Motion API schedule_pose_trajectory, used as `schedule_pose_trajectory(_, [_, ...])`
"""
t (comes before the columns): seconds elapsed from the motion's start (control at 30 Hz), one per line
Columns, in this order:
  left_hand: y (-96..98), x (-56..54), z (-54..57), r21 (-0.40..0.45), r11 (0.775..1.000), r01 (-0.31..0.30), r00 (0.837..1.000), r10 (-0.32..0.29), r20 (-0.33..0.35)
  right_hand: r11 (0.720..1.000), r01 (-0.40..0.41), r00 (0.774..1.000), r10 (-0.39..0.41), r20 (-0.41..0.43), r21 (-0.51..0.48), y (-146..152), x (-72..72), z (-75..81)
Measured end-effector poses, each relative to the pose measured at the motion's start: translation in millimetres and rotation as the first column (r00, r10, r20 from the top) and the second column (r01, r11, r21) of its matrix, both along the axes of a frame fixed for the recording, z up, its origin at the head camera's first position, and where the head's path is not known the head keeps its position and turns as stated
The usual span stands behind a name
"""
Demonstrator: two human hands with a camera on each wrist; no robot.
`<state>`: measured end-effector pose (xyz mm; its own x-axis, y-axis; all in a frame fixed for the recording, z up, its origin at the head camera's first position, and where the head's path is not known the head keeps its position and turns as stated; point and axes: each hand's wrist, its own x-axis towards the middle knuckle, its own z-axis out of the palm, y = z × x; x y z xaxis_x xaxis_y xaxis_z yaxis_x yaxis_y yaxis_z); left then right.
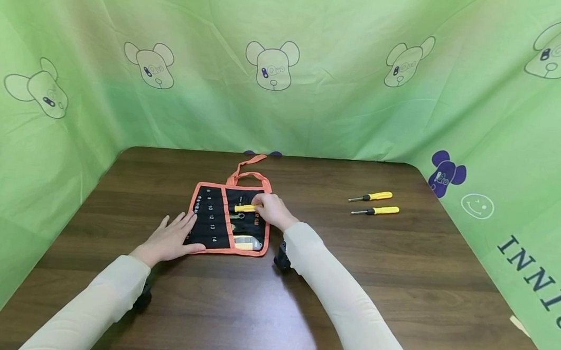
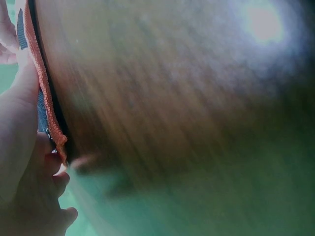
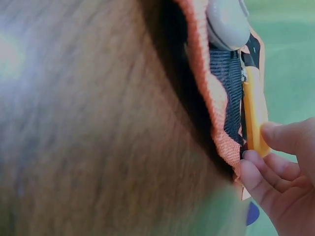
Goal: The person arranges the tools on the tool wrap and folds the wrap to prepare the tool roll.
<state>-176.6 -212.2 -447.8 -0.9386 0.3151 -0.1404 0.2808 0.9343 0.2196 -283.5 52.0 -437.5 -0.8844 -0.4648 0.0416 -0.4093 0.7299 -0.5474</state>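
Note:
A black tool roll (image 1: 220, 232) with orange edging lies unfolded on the table, white numbers along its left pocket panel. My left hand (image 1: 167, 241) rests spread on its left side, thumb along the lower edge. Over the right side, my right hand (image 1: 275, 211) pinches the yellow handle of a screwdriver (image 1: 244, 208) between thumb and fingers. In the right wrist view, that handle (image 3: 254, 105) lies along the fabric; its far end sits by the pocket edge and its shaft cannot be seen. Below it, a grey-ended tool (image 1: 247, 242) lies in a lower pocket.
Two more yellow-handled screwdrivers (image 1: 376, 210) lie on the table to the right, shafts pointing left. Orange straps (image 1: 242, 174) trail from the roll's top edge. Green printed cloth (image 1: 336, 109) hangs around the brown wooden table (image 1: 321, 304).

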Motion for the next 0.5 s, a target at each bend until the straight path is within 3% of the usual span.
schedule_pose_trajectory(0.3, [0.9, -0.1, 0.4, -0.001, 1.000, 0.001, 1.000, -0.001, 0.003, 1.000, 0.015, 0.999, -0.015, 0.028, -0.006, -1.5, 1.2, 0.8])
schedule_pose_trajectory(0.5, [0.6, 0.4, 0.5, 0.000, 1.000, -0.004, 1.000, 0.004, 0.010, 0.999, -0.033, 0.999, 0.033, -0.006, 0.006, 0.0, -1.6, 0.2])
